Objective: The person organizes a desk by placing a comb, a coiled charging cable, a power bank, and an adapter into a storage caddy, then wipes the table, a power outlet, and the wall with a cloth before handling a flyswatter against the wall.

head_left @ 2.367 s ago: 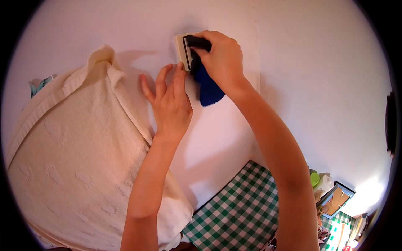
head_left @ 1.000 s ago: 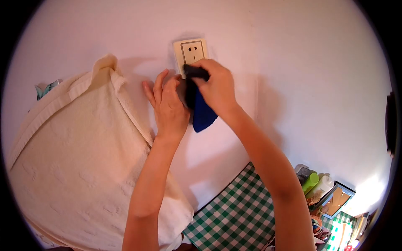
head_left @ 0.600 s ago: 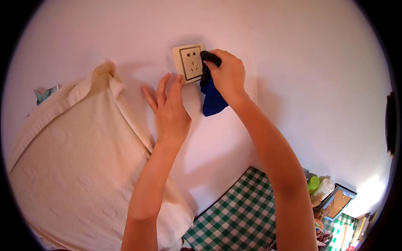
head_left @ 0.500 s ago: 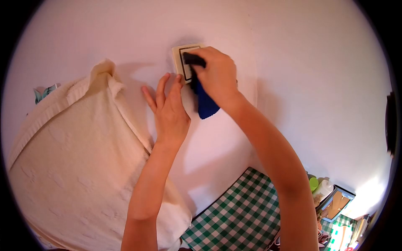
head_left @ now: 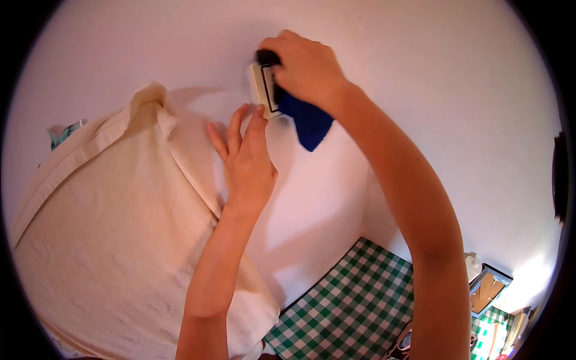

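Note:
A cream wall switch plate (head_left: 258, 84) with a dark rectangular outline is mounted on the pale wall. My right hand (head_left: 306, 67) is closed around a dark blue cloth (head_left: 309, 123), whose black part bunches at the fingertips over the upper part of the plate. The cloth's loose blue corner hangs below the palm. Just under the plate, my left hand (head_left: 249, 165) has its fingers spread, the fingertips at the plate's lower edge and on the wall. Part of the plate is hidden by my right hand and the cloth.
A cream towel (head_left: 120, 222) hangs at the left, with a teal item (head_left: 63, 135) behind its edge. Below is a green-and-white checked cloth (head_left: 354, 300). A framed mirror (head_left: 490, 291) and a white bottle (head_left: 473, 267) stand at the lower right. A dark object (head_left: 559, 177) is on the right wall.
My right hand has moved up over the plate with the cloth, and the cloth's loose corner has swung up and right. My left hand has stayed nearly in place.

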Tool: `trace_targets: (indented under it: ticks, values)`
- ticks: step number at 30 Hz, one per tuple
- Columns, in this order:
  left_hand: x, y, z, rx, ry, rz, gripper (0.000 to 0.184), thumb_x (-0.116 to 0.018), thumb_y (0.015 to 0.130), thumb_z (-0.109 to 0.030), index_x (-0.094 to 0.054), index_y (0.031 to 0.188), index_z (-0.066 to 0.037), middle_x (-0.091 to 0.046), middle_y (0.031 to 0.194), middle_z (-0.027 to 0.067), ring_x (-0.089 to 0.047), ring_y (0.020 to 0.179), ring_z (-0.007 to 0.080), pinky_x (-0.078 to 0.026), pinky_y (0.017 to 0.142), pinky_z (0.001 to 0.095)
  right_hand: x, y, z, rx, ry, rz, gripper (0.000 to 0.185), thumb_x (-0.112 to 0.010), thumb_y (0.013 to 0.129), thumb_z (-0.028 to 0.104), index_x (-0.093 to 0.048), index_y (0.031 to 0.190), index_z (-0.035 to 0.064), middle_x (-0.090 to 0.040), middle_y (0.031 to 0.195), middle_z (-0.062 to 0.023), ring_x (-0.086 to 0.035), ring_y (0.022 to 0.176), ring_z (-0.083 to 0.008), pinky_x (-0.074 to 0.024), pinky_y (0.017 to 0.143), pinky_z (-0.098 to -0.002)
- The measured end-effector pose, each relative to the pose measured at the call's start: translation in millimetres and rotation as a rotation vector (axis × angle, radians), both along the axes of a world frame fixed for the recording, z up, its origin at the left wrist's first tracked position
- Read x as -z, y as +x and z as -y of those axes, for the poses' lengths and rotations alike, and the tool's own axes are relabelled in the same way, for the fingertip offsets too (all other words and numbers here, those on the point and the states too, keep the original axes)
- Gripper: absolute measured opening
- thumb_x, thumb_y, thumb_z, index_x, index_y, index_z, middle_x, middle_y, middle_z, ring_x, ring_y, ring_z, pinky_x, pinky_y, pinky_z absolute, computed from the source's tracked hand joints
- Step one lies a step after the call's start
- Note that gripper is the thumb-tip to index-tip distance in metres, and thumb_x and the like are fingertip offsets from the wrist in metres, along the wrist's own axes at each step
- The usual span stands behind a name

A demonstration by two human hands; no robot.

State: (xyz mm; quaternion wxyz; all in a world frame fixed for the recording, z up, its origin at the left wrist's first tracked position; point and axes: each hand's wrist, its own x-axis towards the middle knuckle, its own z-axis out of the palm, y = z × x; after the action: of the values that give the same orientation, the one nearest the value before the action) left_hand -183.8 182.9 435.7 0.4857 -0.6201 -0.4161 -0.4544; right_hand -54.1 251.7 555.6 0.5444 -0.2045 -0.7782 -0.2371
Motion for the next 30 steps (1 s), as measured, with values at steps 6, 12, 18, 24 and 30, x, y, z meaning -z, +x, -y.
trace_targets:
  ticks: [6,12,18,24,30]
  values:
    - [1,-1,-8,0.017,0.023,-0.004,0.075,-0.045,0.059,0.019,-0.042,0.130,-0.002,-0.060,0.105,0.0084,-0.040,0.126,0.0295,-0.007,0.110,0.0612,-10,7,0,0.043,-0.061,0.078,0.033,-0.050,0.075,0.003,-0.062,0.103,0.0149,-0.061,0.101,-0.0038,-0.059,0.094,-0.0260,-0.0491,0.079,-0.0372]
    - [1,-1,-5,0.018,0.019,-0.013,0.076,-0.046,0.058,0.020,-0.041,0.131,-0.001,-0.060,0.105,0.0081,-0.041,0.125,0.0293,-0.007,0.110,0.0613,-8,9,-1,0.037,-0.038,0.108,0.032,-0.052,0.075,0.003,-0.063,0.103,0.0141,-0.061,0.099,-0.0041,-0.060,0.089,-0.0274,-0.0486,0.075,-0.0383]
    - [1,0,-4,0.023,0.002,-0.019,0.075,-0.045,0.058,0.020,-0.042,0.130,0.000,-0.060,0.106,0.0090,-0.042,0.126,0.0297,-0.007,0.110,0.0609,-4,34,-24,0.350,-0.130,0.043,0.026,-0.057,0.077,0.006,-0.064,0.101,0.0122,-0.063,0.093,-0.0096,-0.062,0.087,-0.0291,-0.0504,0.075,-0.0402]
    - [-1,2,-2,0.031,-0.021,-0.011,0.074,-0.046,0.058,0.019,-0.042,0.129,0.001,-0.060,0.109,0.0097,-0.041,0.126,0.0306,-0.008,0.110,0.0601,-5,26,-47,-0.140,-0.446,-0.214,0.031,-0.061,0.075,0.019,-0.065,0.104,0.0083,-0.066,0.104,-0.0158,-0.061,0.098,-0.0359,-0.0473,0.087,-0.0426]
    - [1,1,-6,0.029,-0.044,0.010,0.073,-0.044,0.059,0.019,-0.040,0.130,0.001,-0.060,0.109,0.0096,-0.041,0.127,0.0303,-0.008,0.110,0.0595,6,26,-57,-0.202,-0.664,-0.253,0.033,-0.062,0.073,0.020,-0.068,0.102,0.0061,-0.066,0.098,-0.0215,-0.062,0.096,-0.0369,-0.0481,0.084,-0.0415]
